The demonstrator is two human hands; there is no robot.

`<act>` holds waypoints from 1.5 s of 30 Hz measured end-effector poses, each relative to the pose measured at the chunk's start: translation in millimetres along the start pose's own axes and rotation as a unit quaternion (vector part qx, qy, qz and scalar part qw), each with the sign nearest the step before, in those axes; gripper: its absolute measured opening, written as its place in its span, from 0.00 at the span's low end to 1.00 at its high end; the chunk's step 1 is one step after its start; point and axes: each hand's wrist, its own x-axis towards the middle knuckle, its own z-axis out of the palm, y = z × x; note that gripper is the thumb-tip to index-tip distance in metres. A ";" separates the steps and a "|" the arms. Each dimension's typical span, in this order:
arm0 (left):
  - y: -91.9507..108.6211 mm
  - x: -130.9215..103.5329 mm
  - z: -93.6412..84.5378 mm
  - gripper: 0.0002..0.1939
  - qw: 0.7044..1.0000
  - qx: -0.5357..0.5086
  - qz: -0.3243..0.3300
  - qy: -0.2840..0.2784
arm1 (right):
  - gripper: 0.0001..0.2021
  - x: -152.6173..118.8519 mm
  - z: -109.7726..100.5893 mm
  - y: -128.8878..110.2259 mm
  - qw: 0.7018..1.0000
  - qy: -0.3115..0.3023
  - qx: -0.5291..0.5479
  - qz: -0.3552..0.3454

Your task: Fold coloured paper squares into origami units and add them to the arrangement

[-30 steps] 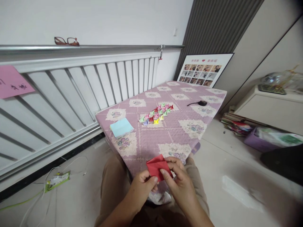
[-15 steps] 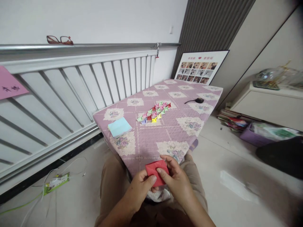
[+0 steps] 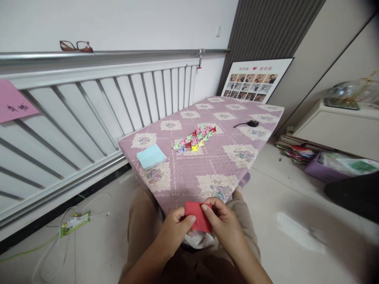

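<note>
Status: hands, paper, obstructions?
Left hand, right hand: both pinching red paper. Paper looks flat, squarish. Blue-topped stack sits apart on tablecloth, not in the way.

Table (image 3: 189, 173): frame centre, stretching toward upper right
Cloth (image 3: 217, 154): mauve, pale floral patches, draped over the edges
Paper stack (image 3: 151, 156): light-blue sheet uppermost, left of centre
Folded pieces (image 3: 194, 140): small, multicoloured, in slanting rows, centre
Black object (image 3: 252, 124): thin-handled, right of centre

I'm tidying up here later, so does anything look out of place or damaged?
The eyeglasses do: they are perched on the narrow metal pipe above the radiator, where they might easily be knocked off. Nothing looks spilled, and the red paper shows no visible tear.
</note>
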 end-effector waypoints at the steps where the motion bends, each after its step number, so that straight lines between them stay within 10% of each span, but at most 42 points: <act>1: -1.1 0.9 -1.3 0.13 1.000 0.005 -0.001 0.005 | 0.14 0.7 0.4 1.4 1.000 0.006 0.006 0.001; 37: 3.7 12.1 -14.7 0.09 0.993 0.060 0.067 0.077 | 0.13 4.7 22.4 8.2 0.981 -0.102 0.103 0.127; 45: 5.3 16.8 -24.9 0.13 0.985 -0.084 0.055 0.139 | 0.18 5.5 18.6 22.8 0.970 -0.138 0.122 0.159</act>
